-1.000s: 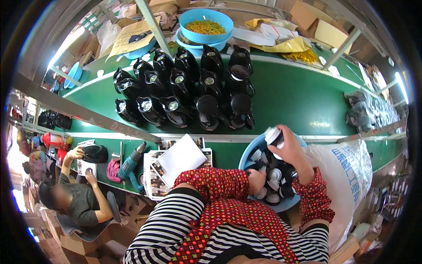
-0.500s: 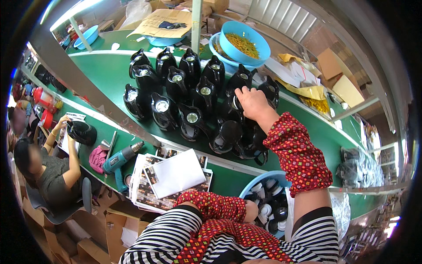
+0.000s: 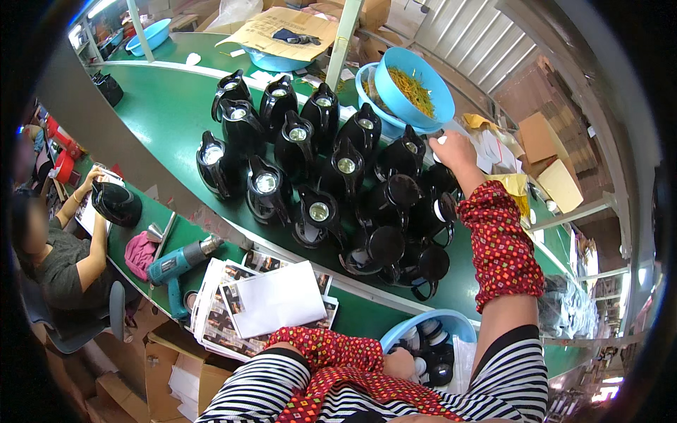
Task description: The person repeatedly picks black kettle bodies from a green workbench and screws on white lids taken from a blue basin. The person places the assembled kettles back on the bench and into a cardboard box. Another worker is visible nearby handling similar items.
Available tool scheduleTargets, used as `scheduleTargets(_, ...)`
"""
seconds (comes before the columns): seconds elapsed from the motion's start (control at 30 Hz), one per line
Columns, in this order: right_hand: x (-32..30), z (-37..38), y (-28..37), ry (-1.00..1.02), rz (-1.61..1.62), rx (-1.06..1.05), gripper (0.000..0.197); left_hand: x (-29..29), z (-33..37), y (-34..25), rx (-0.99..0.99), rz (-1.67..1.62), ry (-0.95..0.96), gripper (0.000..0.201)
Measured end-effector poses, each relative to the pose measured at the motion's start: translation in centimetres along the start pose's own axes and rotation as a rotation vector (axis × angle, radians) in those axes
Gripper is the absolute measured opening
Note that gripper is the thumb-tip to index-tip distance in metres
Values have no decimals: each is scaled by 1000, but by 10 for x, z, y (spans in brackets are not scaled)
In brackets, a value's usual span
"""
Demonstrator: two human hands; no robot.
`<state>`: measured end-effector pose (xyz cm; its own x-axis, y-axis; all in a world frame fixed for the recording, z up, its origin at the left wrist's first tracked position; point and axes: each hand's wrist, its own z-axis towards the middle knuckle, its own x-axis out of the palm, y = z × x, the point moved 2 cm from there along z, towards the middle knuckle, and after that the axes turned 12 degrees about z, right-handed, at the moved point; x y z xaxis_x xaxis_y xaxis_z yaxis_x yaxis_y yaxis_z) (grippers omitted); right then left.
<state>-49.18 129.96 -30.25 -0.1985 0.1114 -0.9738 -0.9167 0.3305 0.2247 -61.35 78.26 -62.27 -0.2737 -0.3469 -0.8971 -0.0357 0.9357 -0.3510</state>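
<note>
Flattened brown cardboard box (image 3: 278,32) at the far table edge, brown cartons (image 3: 546,158) at right

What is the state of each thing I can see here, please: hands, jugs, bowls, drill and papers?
right hand: stretched out over the far jugs, by the blue bowl
left hand: low, at the blue basin
black jugs: upright, crowded on the green table, some open on top
blue bowl: tilted, holds yellow strips
blue basin: holds small black and white parts
drill: lying down
papers: stacked flat
</note>
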Motion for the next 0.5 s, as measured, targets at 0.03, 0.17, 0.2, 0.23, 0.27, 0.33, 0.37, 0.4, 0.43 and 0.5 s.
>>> scheduleTargets(0.03, 0, 5, 31, -97, -99, -165, 50, 95, 68, -18, -222, 2, 73, 32)
scheduleTargets(0.17, 50, 23, -12, -272, -453, -436, 37, 108, 67, -62, -942, 350, 67, 20)
scheduleTargets(0.2, 62, 28, 1, -290, -510, -489, 36, 100, 60, -60, -1095, 407, -50, 18)
scheduleTargets(0.23, 72, 31, 13, -311, -569, -539, 34, 98, 62, -56, -881, 290, 0, 18)
scheduleTargets(0.27, 85, 36, 8, -344, -564, -590, 34, 96, 62, -56, -727, 226, 15, 18)
scheduleTargets(0.33, 100, 33, 9, -304, -619, -648, 33, 142, 97, -71, -559, 163, 12, 18)
scheduleTargets(0.37, 107, 32, 1, -248, -611, -675, 33, 147, 102, -72, -486, 145, 13, 18)
scheduleTargets(0.4, 110, 29, 13, -46, -559, -584, 54, 148, 101, -68, -442, 125, 31, 18)
scheduleTargets(0.43, 106, 24, 33, -7, -455, -566, 61, 144, 97, -52, -425, 110, 49, 18)
scheduleTargets(0.5, 96, 14, 26, 100, -299, -456, 77, 124, 83, -44, -323, 78, 84, 19)
